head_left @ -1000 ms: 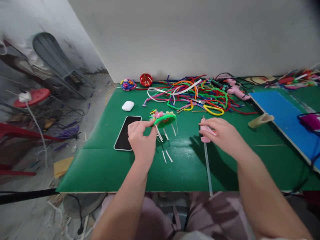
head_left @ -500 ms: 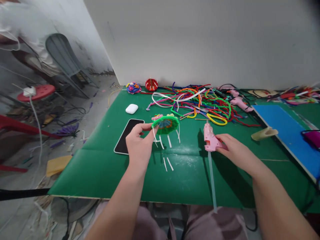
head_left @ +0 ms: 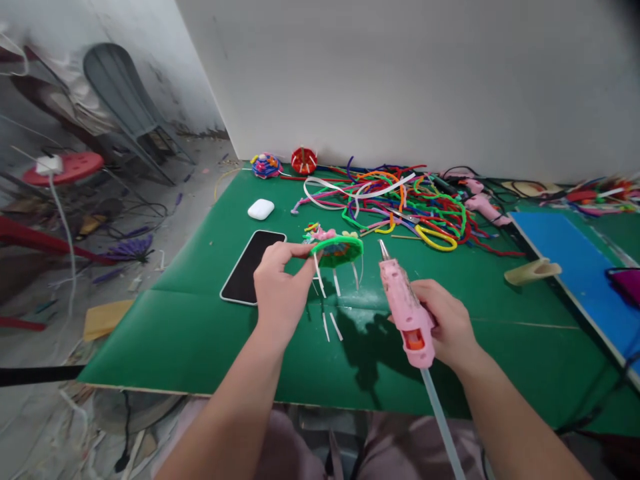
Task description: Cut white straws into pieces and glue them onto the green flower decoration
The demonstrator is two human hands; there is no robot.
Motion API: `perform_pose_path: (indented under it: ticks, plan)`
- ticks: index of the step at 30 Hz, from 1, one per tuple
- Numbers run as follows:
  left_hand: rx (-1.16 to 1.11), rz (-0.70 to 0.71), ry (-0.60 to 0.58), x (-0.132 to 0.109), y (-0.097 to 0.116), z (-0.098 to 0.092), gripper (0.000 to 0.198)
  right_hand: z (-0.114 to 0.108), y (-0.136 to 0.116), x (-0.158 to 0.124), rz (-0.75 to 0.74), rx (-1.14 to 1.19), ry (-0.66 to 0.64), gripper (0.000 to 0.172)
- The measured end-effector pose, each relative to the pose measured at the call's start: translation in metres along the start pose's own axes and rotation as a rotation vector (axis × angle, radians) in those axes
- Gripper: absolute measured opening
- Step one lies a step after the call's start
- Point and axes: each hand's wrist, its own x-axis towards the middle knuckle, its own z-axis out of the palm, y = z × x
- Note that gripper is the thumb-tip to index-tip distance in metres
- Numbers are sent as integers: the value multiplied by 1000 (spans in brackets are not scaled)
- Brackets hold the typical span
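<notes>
Between thumb and fingers, my left hand (head_left: 283, 283) pinches the edge of a small green round craft piece (head_left: 340, 248), which has pink and yellow bits on top and white strips hanging below. My right hand (head_left: 445, 320) is wrapped round the handle of a pink glue gun (head_left: 407, 310). Its metal nozzle points up and left, near the craft piece but apart from it. A long clear glue stick (head_left: 443, 423) sticks out of the gun's rear. Two short white strips (head_left: 333, 327) lie on the green table below the craft piece.
A phone (head_left: 245, 270) and a white earbud case (head_left: 261, 209) lie at the left. Behind are tangled pipe cleaners (head_left: 370, 200), yellow-handled scissors (head_left: 435, 239) and a second pink glue gun (head_left: 483, 203). A bamboo piece (head_left: 533, 272) and blue board (head_left: 575, 260) are at right.
My right hand has brought the glue gun left and closer to me, tilting its nozzle toward the craft piece. The craft piece has shifted slightly right in view.
</notes>
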Motion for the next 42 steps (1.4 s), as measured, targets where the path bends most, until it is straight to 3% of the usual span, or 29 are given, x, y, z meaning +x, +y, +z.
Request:
perform_pose_path:
  ticks: [2,4,7,10,15,18,23,28,36,42]
  plan:
    - [8,-2,-11,-1,0,1,5,1,-1,0,78,28,17,28]
    - [7,-12,-14,-1,0,2,6,1,-2,2,268,119,55,26]
    - [-24,-51,-7,-1,-3,3,9,-1,1,7,637,437,83,33]
    - [-44,-91,-1,-1,-5,5,12,-9,7,10,816,800,47,43]
    - [-53,-113,-13,-1,-4,6,13,-20,12,8,866,1088,-31,55]
    - [-65,-120,-15,-1,-3,7,13,-20,12,8,885,1100,-54,57]
    - [-79,-128,-24,-2,-4,8,14,-17,14,12,962,1046,11,48]
    - [-96,-114,-20,-1,-5,8,13,-18,16,13,1021,1067,-31,47]
    - [-76,-128,14,1,-4,5,14,-25,11,13,937,1078,-10,44]
    - [-89,-134,30,2,-4,5,14,-30,10,13,877,1172,-160,46]
